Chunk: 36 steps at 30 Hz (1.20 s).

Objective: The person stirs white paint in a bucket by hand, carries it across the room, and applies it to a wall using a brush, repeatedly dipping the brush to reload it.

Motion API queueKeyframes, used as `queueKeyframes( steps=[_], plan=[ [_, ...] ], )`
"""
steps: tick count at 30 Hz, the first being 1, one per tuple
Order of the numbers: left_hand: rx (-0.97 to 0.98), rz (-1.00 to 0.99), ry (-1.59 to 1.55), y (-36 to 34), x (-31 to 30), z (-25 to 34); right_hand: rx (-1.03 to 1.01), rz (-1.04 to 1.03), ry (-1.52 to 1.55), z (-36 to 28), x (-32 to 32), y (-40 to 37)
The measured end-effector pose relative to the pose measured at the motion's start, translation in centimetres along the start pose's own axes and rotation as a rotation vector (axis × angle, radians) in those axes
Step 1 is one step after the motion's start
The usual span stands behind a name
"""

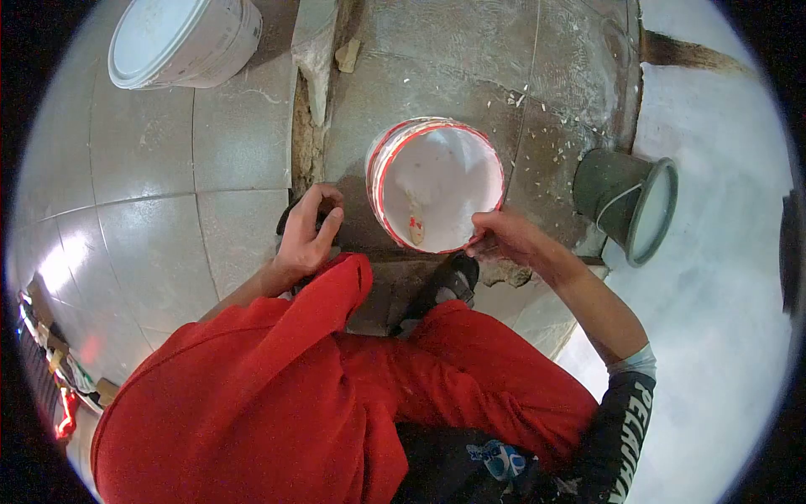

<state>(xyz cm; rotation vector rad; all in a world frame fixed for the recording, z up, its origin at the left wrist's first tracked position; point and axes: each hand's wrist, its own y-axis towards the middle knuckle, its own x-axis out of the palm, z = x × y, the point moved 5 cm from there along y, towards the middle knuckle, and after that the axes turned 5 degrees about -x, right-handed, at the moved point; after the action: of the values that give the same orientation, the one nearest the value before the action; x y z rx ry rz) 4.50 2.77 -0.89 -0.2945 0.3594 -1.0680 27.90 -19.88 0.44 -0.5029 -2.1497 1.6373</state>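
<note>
A white paint bucket with a red rim stands on the tiles in front of me, its mouth tilted towards me. Its inside is whitish, with a small tan and red patch near the lower edge. At the lower right of the rim, my right hand grips the edge between thumb and fingers. My left hand hovers to the left of the bucket, apart from it. Its fingers curl loosely with a gap to the thumb, and I see nothing held there. A dark shoe shows behind that hand.
A dark bucket with pale contents leans to the right. A lidded white tub is at the upper left. Broken tile edges run beside a step, and white crumbs litter the floor. My other shoe is below the paint bucket.
</note>
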Motion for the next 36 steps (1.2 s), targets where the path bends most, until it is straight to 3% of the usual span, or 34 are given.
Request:
queueKeyframes(
  steps=[12,15,17,18,20,21,23,27,29,36],
  plan=[
    [0.000,0.002,0.036,-0.1,0.1,0.1,-0.044,0.034,-0.115,-0.9,0.2,-0.7],
    [0.011,-0.003,0.025,-0.2,0.2,0.3,0.007,0.082,-0.341,-1.8,-0.3,-1.7],
    [0.029,0.021,0.015,-0.1,0.1,0.4,-0.199,0.191,-0.835,-5.0,-0.1,-4.0],
    [0.025,0.025,0.016,-0.1,-0.1,0.4,-0.199,0.186,-0.837,-5.9,0.6,-5.5],
    [0.020,0.022,0.030,-0.2,-0.1,0.5,-0.458,0.383,-1.246,-8.4,2.1,-8.8],
    [0.017,0.019,0.027,-0.3,0.1,0.4,-0.453,0.381,-1.246,-8.0,2.3,-9.0],
    [0.021,0.004,0.065,0.0,0.2,0.0,-0.994,0.291,-1.543,-8.5,4.9,-10.4],
    [0.068,0.010,0.044,0.1,0.1,-0.1,-1.065,0.289,-1.537,-6.9,5.6,-8.9],
    [0.040,0.012,0.029,0.0,0.0,-0.2,-0.987,0.232,-1.580,-6.1,5.4,-8.2],
    [0.059,0.014,0.036,0.0,0.0,0.0,-0.993,0.207,-1.537,-5.6,5.4,-7.8]
  ],
)
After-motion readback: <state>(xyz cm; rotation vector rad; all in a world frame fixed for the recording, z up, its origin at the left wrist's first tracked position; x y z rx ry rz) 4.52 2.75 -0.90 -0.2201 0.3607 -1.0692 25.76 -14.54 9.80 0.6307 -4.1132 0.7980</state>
